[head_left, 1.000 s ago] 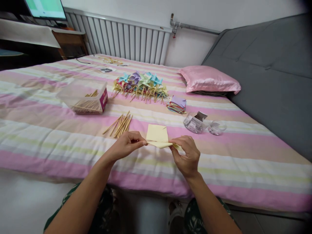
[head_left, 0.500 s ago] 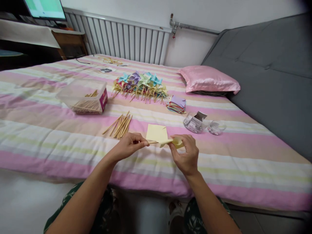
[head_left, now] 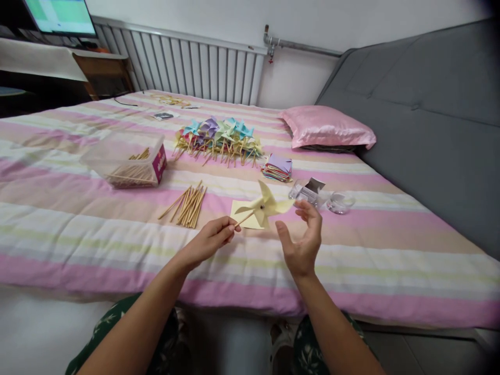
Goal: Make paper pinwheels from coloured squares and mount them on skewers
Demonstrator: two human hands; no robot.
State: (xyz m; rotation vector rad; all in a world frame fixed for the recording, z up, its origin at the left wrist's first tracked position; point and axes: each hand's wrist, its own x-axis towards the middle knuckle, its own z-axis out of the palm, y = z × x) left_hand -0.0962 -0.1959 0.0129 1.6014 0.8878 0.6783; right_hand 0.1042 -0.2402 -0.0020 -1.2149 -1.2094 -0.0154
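— The left hand [head_left: 213, 238] is pinching the stick of a yellow pinwheel [head_left: 264, 204], holding it up above the striped bed [head_left: 78, 219].

— And the right hand [head_left: 302, 242]?

— It is hanging open, fingers spread, at about four o'clock of the pinwheel; a fingertip may be brushing a vane, but it's hard to tell.

— Anything nearby?

— Loose sticks [head_left: 187, 202] are lying at nine o'clock, a yellow sheet [head_left: 242, 220] just beneath.

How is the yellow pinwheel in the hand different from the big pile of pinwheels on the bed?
The yellow pinwheel is a single one, held up by its stick in the left hand; the pile of pinwheels lies flat on the bed. It is plain yellow; the pile mixes blue, purple and yellow. Both have wooden sticks.
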